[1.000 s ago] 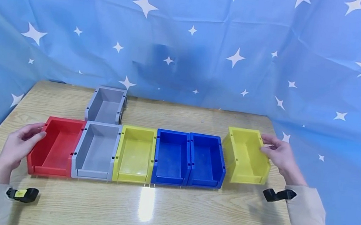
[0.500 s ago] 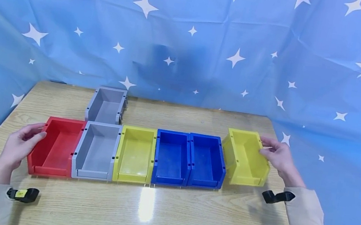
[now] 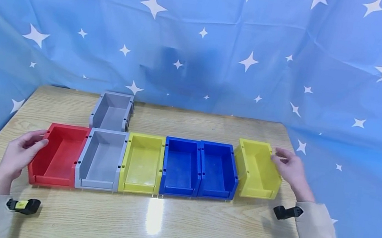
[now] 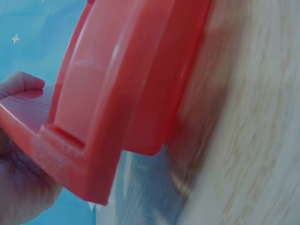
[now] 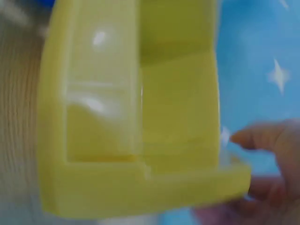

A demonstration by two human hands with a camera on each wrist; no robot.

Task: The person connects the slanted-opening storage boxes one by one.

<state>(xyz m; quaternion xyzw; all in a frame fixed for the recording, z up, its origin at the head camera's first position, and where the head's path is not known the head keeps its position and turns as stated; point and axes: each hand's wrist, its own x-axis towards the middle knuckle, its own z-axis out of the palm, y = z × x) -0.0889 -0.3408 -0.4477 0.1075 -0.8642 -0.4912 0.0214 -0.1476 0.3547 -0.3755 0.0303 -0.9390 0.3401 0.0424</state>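
In the head view, my left hand [image 3: 20, 153] grips the left wall of a red storage bin [image 3: 61, 157], thumb over the rim; the left wrist view shows the red bin [image 4: 112, 93] close up. My right hand [image 3: 292, 171] holds the right wall of a yellow storage bin [image 3: 259, 170], thumb on the inner side and fingers outside. This bin looks slightly tilted, close beside the right-hand blue bin [image 3: 218, 168]. In the right wrist view, the yellow bin [image 5: 178, 108] is blurred, and it partly hides the fingers.
Between the red bin and the right-hand blue bin stand a grey bin [image 3: 103, 159], a second yellow bin [image 3: 142, 163] and another blue bin [image 3: 181, 167], side by side. Another grey bin [image 3: 112, 111] is behind. The wooden table [image 3: 196, 231] ends at a starry blue curtain [image 3: 200, 54].
My right hand and its yellow bin have moved a little left and nearer to me, toward the blue bin. My left hand and the red bin stay in place.
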